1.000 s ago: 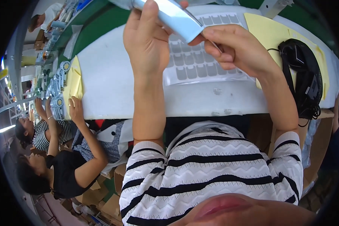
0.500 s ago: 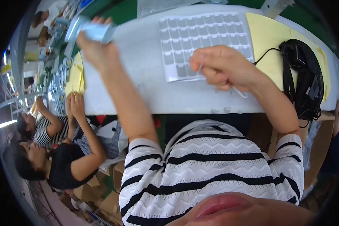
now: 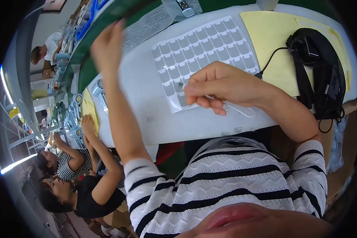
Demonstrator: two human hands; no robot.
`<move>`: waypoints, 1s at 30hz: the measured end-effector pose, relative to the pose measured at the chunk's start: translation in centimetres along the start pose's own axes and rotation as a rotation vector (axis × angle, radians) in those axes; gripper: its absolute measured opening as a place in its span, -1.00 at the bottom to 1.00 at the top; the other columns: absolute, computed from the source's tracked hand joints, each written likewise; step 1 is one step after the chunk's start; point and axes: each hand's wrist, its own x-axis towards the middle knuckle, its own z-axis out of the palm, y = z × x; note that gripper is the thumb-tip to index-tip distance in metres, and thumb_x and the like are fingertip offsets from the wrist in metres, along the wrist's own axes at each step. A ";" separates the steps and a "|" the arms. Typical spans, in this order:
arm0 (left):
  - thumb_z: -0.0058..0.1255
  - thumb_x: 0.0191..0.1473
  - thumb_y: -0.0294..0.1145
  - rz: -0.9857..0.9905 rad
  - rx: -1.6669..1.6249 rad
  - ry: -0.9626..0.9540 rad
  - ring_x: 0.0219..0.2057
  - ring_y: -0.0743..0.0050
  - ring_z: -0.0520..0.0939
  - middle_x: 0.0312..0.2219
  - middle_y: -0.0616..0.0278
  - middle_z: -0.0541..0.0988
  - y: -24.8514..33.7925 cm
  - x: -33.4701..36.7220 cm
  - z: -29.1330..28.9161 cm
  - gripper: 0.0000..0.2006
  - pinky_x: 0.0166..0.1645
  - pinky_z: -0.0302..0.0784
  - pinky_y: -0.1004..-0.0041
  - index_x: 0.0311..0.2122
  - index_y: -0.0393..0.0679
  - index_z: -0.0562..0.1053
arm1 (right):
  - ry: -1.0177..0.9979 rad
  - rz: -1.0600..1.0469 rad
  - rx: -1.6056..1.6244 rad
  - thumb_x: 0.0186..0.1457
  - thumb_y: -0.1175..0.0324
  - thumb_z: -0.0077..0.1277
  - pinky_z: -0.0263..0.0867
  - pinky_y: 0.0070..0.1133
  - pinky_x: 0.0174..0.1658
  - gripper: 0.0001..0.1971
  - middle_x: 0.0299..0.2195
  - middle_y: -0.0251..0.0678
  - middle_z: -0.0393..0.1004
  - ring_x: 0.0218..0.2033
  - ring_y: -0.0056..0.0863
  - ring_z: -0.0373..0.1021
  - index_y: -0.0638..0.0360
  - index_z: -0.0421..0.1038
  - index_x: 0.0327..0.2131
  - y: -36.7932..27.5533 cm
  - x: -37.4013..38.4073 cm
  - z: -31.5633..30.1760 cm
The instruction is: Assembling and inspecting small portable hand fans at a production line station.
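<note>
My left hand (image 3: 108, 49) is raised past the far left part of the white-covered table, over the green surface. Its fingers are smeared by motion, and no object shows in it. My right hand (image 3: 222, 85) is closed in a pinch above the near edge of a sheet of grey stickers (image 3: 202, 43). A thin white cord (image 3: 242, 112) hangs in a loop below that hand; the fingers cover its other end. By the right fingertips is a small grey piece (image 3: 180, 84), too blurred to name. Left of my left forearm lies a light blue device with a round head (image 3: 102, 99).
Yellow paper (image 3: 265, 31) covers the table's right end, bearing a black strap-like pouch with a cable (image 3: 325, 75). Clear bubble wrap (image 3: 146, 33) lies beyond the far edge, a device in a clear bag (image 3: 184, 8) beside it. Other people (image 3: 95, 190) work along the left.
My left hand has moved farther away, and the light blue object it held no longer shows in it. The view has shifted. My right hand stays pinched near the sticker sheet.
</note>
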 end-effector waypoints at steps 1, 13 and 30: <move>0.13 -0.01 -0.03 -0.034 -0.107 -0.171 -0.44 0.53 0.58 -0.55 0.20 0.58 3.3 0.9 4.2 -0.55 -0.34 0.44 0.61 -0.23 -0.27 0.57 | 0.014 0.008 -0.005 0.14 0.38 -0.07 0.08 -0.78 -0.74 -0.77 -0.71 -0.40 0.32 -0.80 -0.75 0.10 0.35 0.49 -0.46 -0.1 -0.1 -0.6; 0.08 0.04 -0.28 -0.465 -0.683 -0.119 -0.60 0.51 0.50 -0.57 0.20 0.49 7.4 -0.4 7.8 -0.82 -0.51 0.43 0.55 -0.39 -0.18 0.48 | 0.458 -0.454 -0.223 0.17 0.35 -0.07 0.13 -0.79 -0.71 -0.76 -0.70 -0.40 0.33 -0.76 -0.74 0.14 0.33 0.50 -0.40 0.0 0.0 0.1; 0.08 0.06 -0.25 -0.752 -1.663 -0.220 -0.62 0.58 0.50 -0.59 0.26 0.46 9.2 -8.9 4.1 -0.79 -0.61 0.43 0.66 -0.47 -0.12 0.37 | 0.362 -0.438 -0.231 0.17 0.37 -0.09 0.15 -0.79 -0.69 -0.77 -0.70 -0.43 0.31 -0.73 -0.74 0.16 0.31 0.50 -0.43 0.9 -0.3 1.7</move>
